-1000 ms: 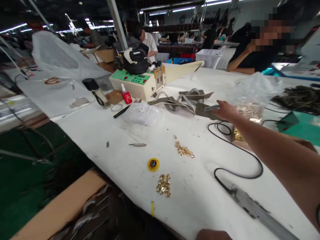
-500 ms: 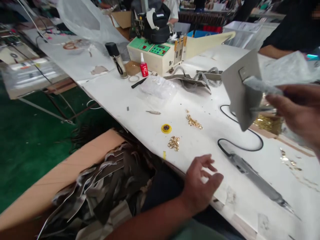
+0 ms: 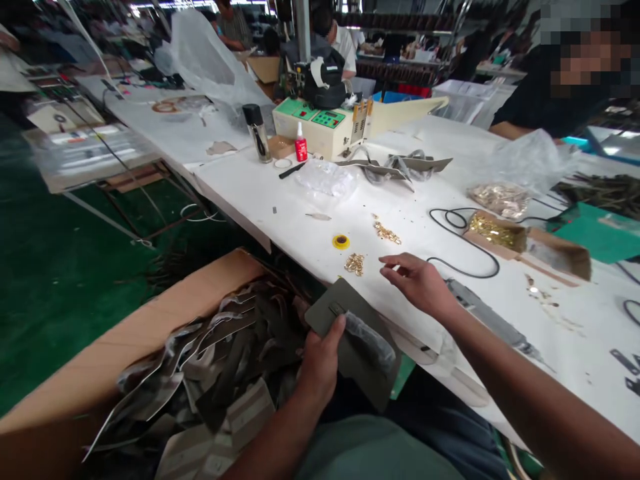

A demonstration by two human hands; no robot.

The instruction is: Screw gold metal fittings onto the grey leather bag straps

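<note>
My left hand (image 3: 320,357) grips a flat grey-green panel (image 3: 367,357) by its near edge, thumb on top, over the front edge of the table. A plastic-wrapped strip (image 3: 371,340) lies along the panel beside a small rectangular fitting (image 3: 336,309). Over the table, my right hand (image 3: 413,283) reaches left with fingers stretched and a little apart, seemingly holding nothing. Just left of its fingertips sits a small heap of gold metal pieces (image 3: 355,264). Behind that are a second gold heap (image 3: 387,232) and a round yellow container (image 3: 341,241).
A corded grey screwdriver (image 3: 493,320) lies right of my right forearm. Beyond it stands a cardboard box of gold parts (image 3: 500,233). A large carton (image 3: 150,333) of similar panels is at my left. A red bottle (image 3: 301,145) and a cream machine (image 3: 320,130) stand farther back.
The panel has passed from my right hand, at the far right, to my left hand at the table's front edge. My right hand has moved left toward the gold pieces.
</note>
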